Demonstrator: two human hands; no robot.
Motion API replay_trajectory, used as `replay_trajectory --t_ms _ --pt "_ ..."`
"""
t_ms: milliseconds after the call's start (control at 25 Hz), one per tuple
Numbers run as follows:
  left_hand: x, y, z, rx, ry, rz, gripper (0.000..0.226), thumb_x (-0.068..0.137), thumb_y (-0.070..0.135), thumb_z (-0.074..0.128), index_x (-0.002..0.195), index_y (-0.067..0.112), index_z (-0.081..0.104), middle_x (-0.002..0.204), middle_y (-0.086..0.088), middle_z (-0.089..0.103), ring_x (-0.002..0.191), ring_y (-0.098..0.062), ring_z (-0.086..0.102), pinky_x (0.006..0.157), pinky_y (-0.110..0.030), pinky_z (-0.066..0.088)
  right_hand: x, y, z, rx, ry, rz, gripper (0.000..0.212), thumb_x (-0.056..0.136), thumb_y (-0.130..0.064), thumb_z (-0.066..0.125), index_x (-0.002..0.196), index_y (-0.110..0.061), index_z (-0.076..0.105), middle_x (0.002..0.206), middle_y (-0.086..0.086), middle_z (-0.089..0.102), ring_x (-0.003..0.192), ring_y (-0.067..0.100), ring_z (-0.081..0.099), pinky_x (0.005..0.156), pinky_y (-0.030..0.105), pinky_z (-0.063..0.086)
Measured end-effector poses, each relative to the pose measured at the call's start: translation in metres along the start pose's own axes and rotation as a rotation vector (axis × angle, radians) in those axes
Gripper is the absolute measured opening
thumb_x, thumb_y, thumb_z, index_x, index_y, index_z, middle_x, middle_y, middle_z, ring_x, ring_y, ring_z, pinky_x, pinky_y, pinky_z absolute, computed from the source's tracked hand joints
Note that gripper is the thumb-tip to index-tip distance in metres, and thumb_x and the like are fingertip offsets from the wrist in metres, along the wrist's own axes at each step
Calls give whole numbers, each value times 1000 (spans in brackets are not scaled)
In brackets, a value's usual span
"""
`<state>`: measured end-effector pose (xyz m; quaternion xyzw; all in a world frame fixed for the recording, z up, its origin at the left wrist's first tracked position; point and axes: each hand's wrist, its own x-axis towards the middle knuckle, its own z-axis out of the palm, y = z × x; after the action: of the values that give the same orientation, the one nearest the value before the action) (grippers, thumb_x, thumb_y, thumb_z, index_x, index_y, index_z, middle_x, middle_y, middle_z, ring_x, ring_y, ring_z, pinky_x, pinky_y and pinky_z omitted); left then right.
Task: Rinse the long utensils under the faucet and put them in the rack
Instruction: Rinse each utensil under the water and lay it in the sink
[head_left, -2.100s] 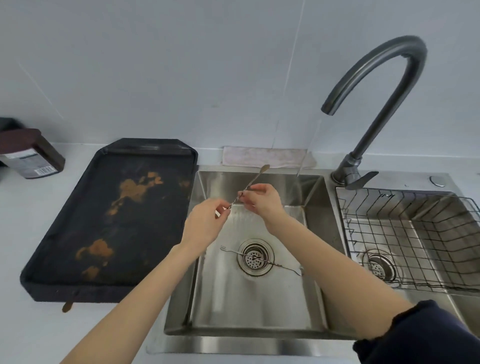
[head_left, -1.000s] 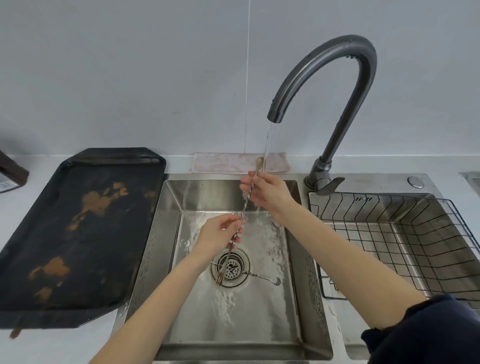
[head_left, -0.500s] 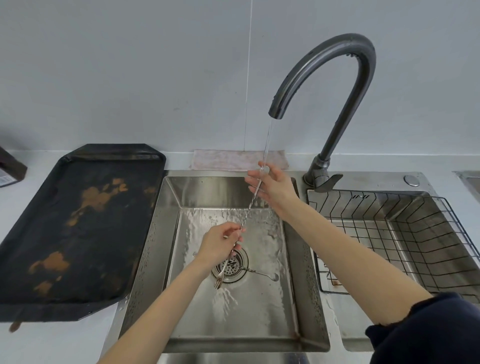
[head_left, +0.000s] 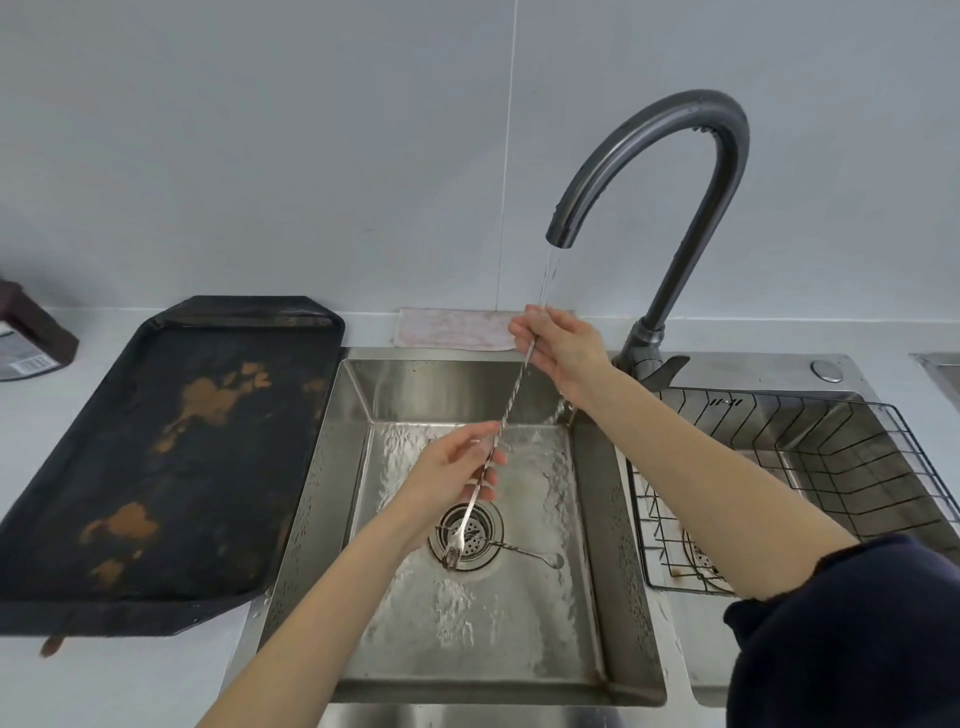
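On the worktop at far left sits a dark box (head_left: 31, 338), then a black stained tray (head_left: 156, 467) beside the sink (head_left: 467, 670). Over the basin the left hand (head_left: 452, 478) pinches the lower half of a long twisted fork (head_left: 498, 436), fingers closed on the stem, its pronged end hanging down just above the drain (head_left: 466, 535). The stem runs steeply up and to the right to the right hand (head_left: 563, 348), which is clamped on its top end right where the water stream (head_left: 546, 280) from the faucet (head_left: 675, 171) lands. A second long spoon (head_left: 524, 552) lies flat across the drain, bowl pointing right, not yet picked up. A pale cloth (head_left: 449, 330) lies behind the basin. The wire rack (head_left: 831, 467) sits in the right-hand basin, empty as far as can be seen. The rack lies to the right of the held fork, so the right hand is the nearer one to carry it across; the long stem would probably have to be tipped nearer to level to rest there
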<state>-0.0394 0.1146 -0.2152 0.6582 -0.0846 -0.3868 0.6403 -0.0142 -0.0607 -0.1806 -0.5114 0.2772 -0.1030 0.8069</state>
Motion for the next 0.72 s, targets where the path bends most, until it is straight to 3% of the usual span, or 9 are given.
replay_trajectory --t_ms 120,280,400,480,600,720 --pt "-1 14 -4 -74 -57 60 32 92 4 45 116 22 57 79 3 66 54 -1 60 53 -14 53 13 1 0 -86 83 -33 27 99 -9 43 125 -4 50 75 8 63 42 2 66 49 14 57" --pt "2 38 -10 -140 -146 56 27 96 15 39 106 11 64 82 4 71 66 -2 67 60 -16 57 17 21 -15 -463 83 23 29 101 -8 34 118 -1 56 89 14 68 41 -3 63 53 15 55" --pt "13 56 -5 -222 -185 37 33 97 17 32 99 15 64 75 3 75 71 -6 70 63 -18 57 -1 58 -31 -655 59 85 31 101 -12 31 112 -3 59 104 16 67 68 14 65 66 26 54" --pt "25 63 2 -170 -162 24 30 95 16 34 98 17 64 78 1 74 73 -8 70 64 -18 56 -22 86 -38 -668 -3 162 32 102 -15 27 113 -9 56 109 18 68 84 22 65 67 27 52" --pt "42 66 14 127 -85 11 20 95 15 42 101 15 61 83 -1 66 73 -8 65 63 -13 54 -52 115 -48 -719 -127 258 23 102 -14 29 108 -18 51 79 2 70 62 4 65 58 18 45" --pt "58 63 24 401 16 51 25 94 16 46 106 4 64 70 1 60 59 -4 58 50 -7 49 -63 122 -60 -834 -143 191 21 100 -11 36 100 -18 56 60 -7 61 42 -8 56 50 12 42"
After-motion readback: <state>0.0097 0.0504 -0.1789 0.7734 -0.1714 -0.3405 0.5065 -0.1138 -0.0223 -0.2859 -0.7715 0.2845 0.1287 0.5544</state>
